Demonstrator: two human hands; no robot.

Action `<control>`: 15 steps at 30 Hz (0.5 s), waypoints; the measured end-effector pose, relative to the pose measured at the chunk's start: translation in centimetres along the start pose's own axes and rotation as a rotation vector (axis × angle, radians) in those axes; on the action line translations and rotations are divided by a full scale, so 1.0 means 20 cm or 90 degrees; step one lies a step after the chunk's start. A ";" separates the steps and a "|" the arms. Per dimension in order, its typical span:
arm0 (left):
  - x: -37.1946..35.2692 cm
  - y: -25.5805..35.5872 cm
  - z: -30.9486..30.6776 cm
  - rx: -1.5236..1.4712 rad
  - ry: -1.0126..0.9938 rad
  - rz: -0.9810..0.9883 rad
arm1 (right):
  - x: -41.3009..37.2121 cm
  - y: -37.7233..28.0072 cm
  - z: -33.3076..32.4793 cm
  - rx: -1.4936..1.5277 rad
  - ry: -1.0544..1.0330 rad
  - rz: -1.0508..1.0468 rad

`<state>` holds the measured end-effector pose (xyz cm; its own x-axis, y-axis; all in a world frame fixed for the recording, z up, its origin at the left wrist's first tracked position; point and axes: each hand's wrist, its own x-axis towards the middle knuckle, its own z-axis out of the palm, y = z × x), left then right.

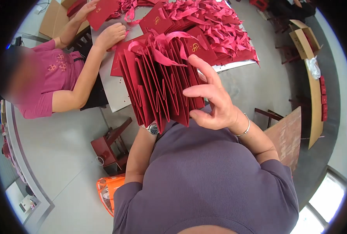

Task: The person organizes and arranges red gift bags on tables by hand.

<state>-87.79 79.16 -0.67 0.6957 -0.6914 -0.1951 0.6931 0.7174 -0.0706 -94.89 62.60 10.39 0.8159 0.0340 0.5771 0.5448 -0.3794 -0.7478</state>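
Note:
A fanned stack of red paper gift bags (154, 89) with pink ribbon handles is held up in front of my chest. My left hand is hidden behind the bags and supports them from below; only the wrist with a watch (153, 129) shows under their lower edge. At the right side of the stack is my right hand (216, 101), wearing a bracelet, its fingers spread and the fingertips right at the outermost bags. A gold emblem marks a red bag (195, 47) just behind the stack.
A large heap of red bags with pink ribbons (216, 27) covers much of the table (117, 93). To the left, a person in a pink shirt (60, 74) handles a red bag (103, 13). A red stool (111, 146) and an orange bag (110, 187) stand on the floor.

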 end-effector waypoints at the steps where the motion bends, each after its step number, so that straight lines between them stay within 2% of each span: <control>1: 0.00 -0.01 0.00 0.016 0.005 0.003 | 0.00 0.00 0.01 0.017 0.005 -0.002; 15: 0.07 0.03 -0.01 0.239 0.065 0.086 | 0.08 0.05 0.01 -0.032 -0.054 -0.024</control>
<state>-86.43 78.73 -1.17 0.7764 -0.5671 -0.2750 0.6302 0.7070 0.3210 -93.04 62.54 10.45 0.8096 0.1269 0.5731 0.5668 -0.4226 -0.7072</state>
